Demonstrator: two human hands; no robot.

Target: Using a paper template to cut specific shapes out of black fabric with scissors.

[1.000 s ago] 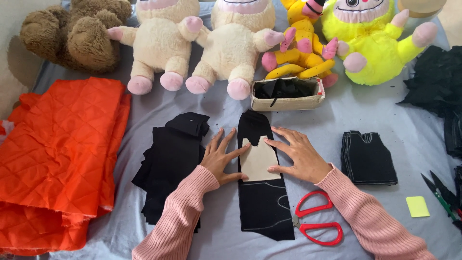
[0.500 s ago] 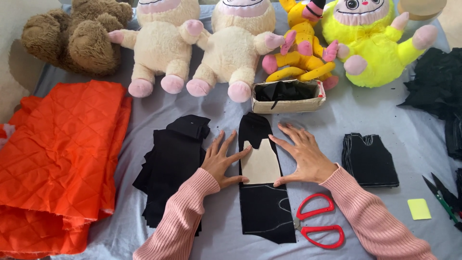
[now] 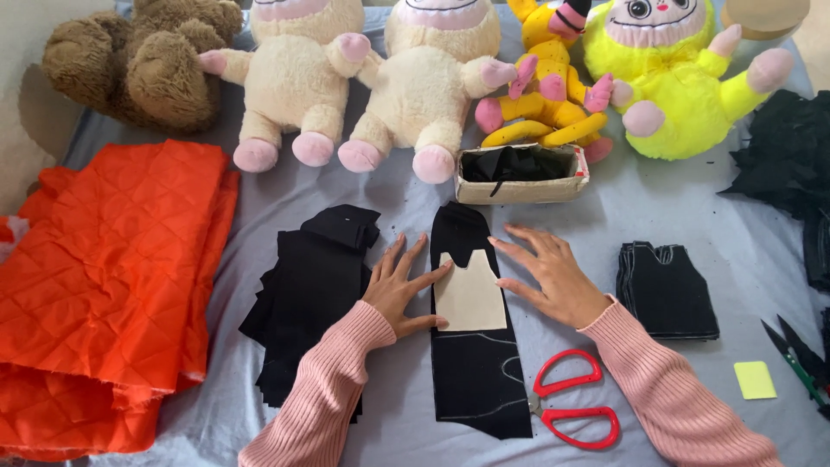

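A long strip of black fabric point(image 3: 477, 380) with white chalk outlines lies on the grey-blue cloth in front of me. A beige paper pattern piece point(image 3: 469, 296), shaped like a small vest, rests on its upper half. My left hand point(image 3: 399, 285) lies flat with spread fingers, its fingertips touching the pattern's left edge. On the other side my right hand point(image 3: 550, 275) rests flat, fingers spread, against the pattern's right edge and the fabric. Neither hand grips anything. Both arms wear pink ribbed sleeves.
Red-handled scissors point(image 3: 571, 406) lie by my right wrist. A black fabric pile point(image 3: 307, 294) sits left, cut black vest pieces point(image 3: 666, 290) right. Orange quilted fabric point(image 3: 108, 285) fills the left. Plush toys point(image 3: 424, 78) and a cardboard box point(image 3: 519, 173) line the back. Yellow chalk point(image 3: 755, 379) lies far right.
Both hands have shifted slightly on the pattern piece, adjusting it on the black strip. The camera view moved a little. Nothing was picked up.
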